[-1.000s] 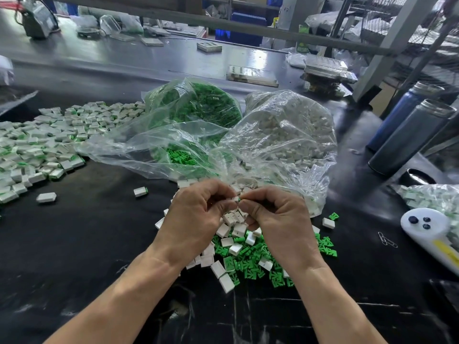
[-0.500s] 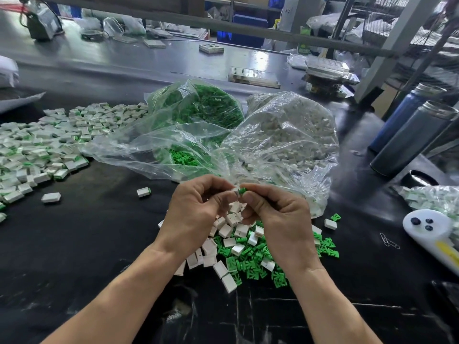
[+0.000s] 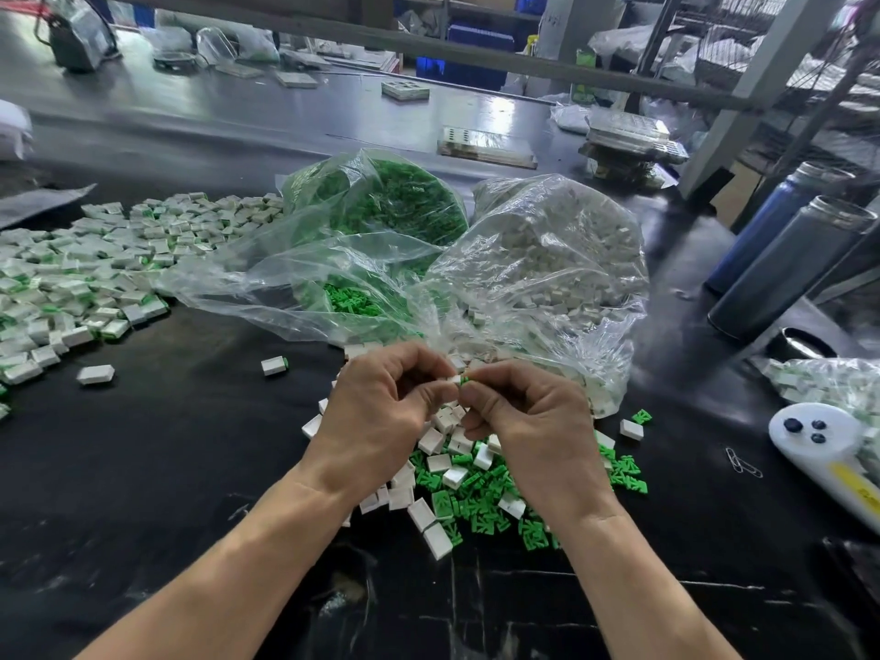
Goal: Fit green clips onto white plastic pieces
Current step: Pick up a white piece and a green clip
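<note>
My left hand (image 3: pixel 381 412) pinches a small white plastic piece (image 3: pixel 455 379) between thumb and fingers. My right hand (image 3: pixel 528 416) pinches a green clip (image 3: pixel 465 379) that touches the end of that piece. Both hands meet above a loose heap of white pieces (image 3: pixel 435 464) and green clips (image 3: pixel 481 507) on the black table. Behind them lie a clear bag of green clips (image 3: pixel 395 207) and a clear bag of white pieces (image 3: pixel 557 259). Most of the held parts are hidden by my fingers.
A wide pile of white pieces with green clips fitted (image 3: pixel 71 273) covers the left of the table; two strays (image 3: pixel 275 365) lie nearer. Two metal bottles (image 3: pixel 785 264), a white handheld device (image 3: pixel 819 445), paper clips (image 3: pixel 743 464) and another bag (image 3: pixel 828 383) stand at right.
My hands have stayed together over the heap. The green clip, hidden a second ago, now shows between my fingertips against the white piece.
</note>
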The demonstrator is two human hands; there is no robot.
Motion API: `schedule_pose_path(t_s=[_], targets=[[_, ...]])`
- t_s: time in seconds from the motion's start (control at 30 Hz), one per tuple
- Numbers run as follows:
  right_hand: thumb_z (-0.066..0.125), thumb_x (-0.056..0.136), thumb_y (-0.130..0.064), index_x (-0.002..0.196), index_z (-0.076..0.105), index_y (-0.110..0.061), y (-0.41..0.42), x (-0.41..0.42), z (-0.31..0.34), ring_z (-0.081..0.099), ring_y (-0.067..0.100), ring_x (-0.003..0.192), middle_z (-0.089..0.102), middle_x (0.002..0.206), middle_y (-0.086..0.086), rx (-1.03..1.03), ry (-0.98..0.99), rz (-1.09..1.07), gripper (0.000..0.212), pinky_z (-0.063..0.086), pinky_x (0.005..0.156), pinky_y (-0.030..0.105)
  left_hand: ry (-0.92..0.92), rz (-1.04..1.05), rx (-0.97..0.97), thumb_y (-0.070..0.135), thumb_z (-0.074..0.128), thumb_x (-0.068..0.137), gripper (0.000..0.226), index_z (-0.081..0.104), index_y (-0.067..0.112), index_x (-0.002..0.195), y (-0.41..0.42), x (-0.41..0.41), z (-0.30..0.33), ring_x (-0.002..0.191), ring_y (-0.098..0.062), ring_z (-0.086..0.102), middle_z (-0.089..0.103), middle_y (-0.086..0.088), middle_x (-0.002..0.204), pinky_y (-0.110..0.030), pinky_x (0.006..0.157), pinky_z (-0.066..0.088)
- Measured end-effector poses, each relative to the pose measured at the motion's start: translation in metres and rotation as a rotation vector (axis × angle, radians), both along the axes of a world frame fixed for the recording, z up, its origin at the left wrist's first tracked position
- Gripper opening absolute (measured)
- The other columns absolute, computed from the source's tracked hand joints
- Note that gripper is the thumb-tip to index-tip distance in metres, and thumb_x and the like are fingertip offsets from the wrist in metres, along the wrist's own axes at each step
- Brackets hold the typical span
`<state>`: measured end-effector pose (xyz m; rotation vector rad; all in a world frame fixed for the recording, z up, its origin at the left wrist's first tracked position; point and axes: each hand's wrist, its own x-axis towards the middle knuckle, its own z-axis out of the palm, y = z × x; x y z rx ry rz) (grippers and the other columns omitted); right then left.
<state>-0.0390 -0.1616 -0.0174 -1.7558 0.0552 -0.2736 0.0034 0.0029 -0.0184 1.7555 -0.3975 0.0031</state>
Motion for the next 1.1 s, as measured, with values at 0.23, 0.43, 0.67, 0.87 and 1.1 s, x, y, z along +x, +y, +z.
schedule_pose_path(t_s=[0.23,0.43,0.67,0.87,1.1], targets=[[0.077,0.089,-0.003,0.089,0.082,-0.014,0.003,0.001,0.004,0.071,0.023,0.064,0.077,0.078,0.011,0.151,0.012,-0.011,0.012,0.060,0.062,0.026,0.023,0.006,-0.055,0.007,0.076,0.090,0.012,0.074,0.019,0.090,0.003,0.001,0.004,0.072,-0.006,0.068,0.074,0.004,0.080,-0.018,0.068,0.055],[0.077,0.089,-0.013,0.091,0.082,-0.014,0.000,0.002,0.006,0.069,0.022,0.063,0.077,0.080,0.012,0.175,-0.013,-0.011,0.005,0.059,0.059,0.027,0.010,-0.033,-0.063,0.012,0.074,0.093,0.015,0.076,0.025,0.099,0.000,0.002,0.002,0.082,-0.015,0.070,0.076,0.006,0.088,-0.033,0.079,0.061],[0.037,0.106,-0.058,0.086,0.075,-0.006,0.006,0.001,0.008,0.058,0.022,0.052,0.071,0.073,0.018,0.291,0.091,0.062,0.068,0.045,0.040,0.030,-0.050,-0.036,-0.140,0.030,0.077,0.087,0.007,0.076,0.030,0.094,-0.009,-0.001,0.004,0.102,-0.015,0.069,0.071,0.011,0.111,-0.046,0.093,0.056],[0.037,0.106,-0.062,0.060,0.069,-0.023,0.020,0.002,0.007,0.046,0.016,0.042,0.056,0.053,0.003,0.316,0.190,-0.001,0.068,0.032,0.037,0.022,-0.093,-0.099,-0.123,0.019,0.078,0.089,0.010,0.076,0.025,0.097,-0.019,-0.005,0.001,0.109,-0.009,0.067,0.067,0.015,0.116,-0.019,0.093,0.049],[0.034,0.112,-0.044,0.066,0.073,-0.036,0.028,0.002,0.006,0.045,0.007,0.042,0.054,0.051,-0.010,0.357,0.087,-0.022,0.061,0.035,0.038,0.023,-0.077,-0.089,-0.108,0.014,0.078,0.092,0.017,0.072,0.030,0.095,-0.026,-0.010,-0.002,0.098,-0.009,0.068,0.071,0.014,0.110,-0.035,0.088,0.056]])
